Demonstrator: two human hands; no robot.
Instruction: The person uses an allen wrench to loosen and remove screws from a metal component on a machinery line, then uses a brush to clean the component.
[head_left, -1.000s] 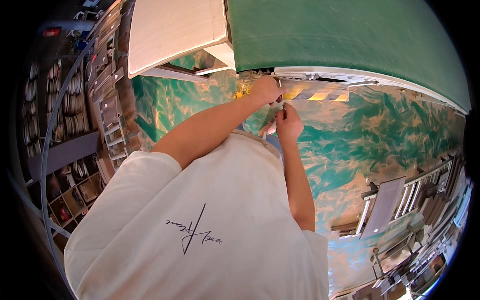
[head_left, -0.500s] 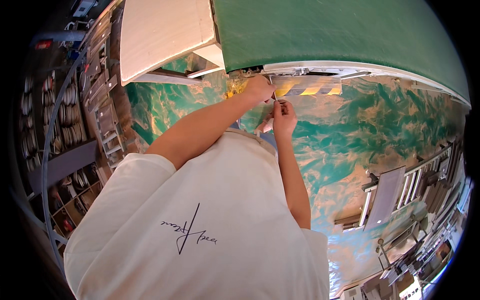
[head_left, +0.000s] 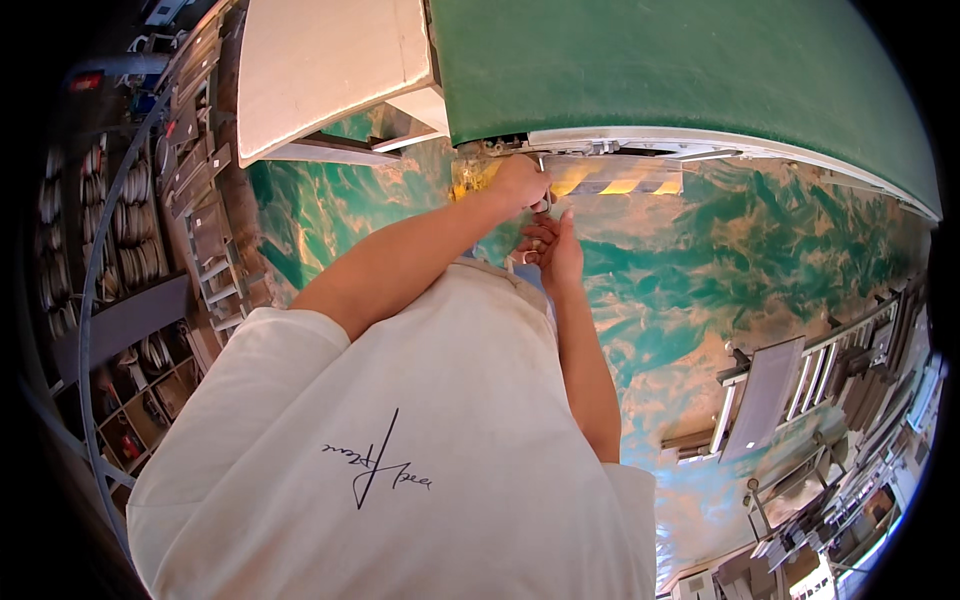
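Note:
My left hand (head_left: 520, 186) is closed round a thin metal rod (head_left: 541, 163), whose upper end sticks out toward the green machine's edge. The rod's lower end shows just below the fist. I cannot make out its exact kind. Just below and right of it is my right hand (head_left: 562, 252), thumb raised apart from loosely curled fingers and no clear object in it. Its fingers lie close to the rod's lower end. Above both hands runs the metal edge rail (head_left: 640, 133) of a large green-topped table (head_left: 680, 70).
A pale board-topped table (head_left: 330, 70) stands at the upper left. A yellow-and-black striped strip (head_left: 620, 178) lies below the rail. At far left are shelves (head_left: 130, 240) with rolls of edging; at right, a rack (head_left: 775, 385) with panels. The floor (head_left: 700, 260) is green and dusty.
My right hand has dropped a little and its fingers have loosened from the rod's lower end, thumb now apart. My left hand has stayed nearly in place on the rod.

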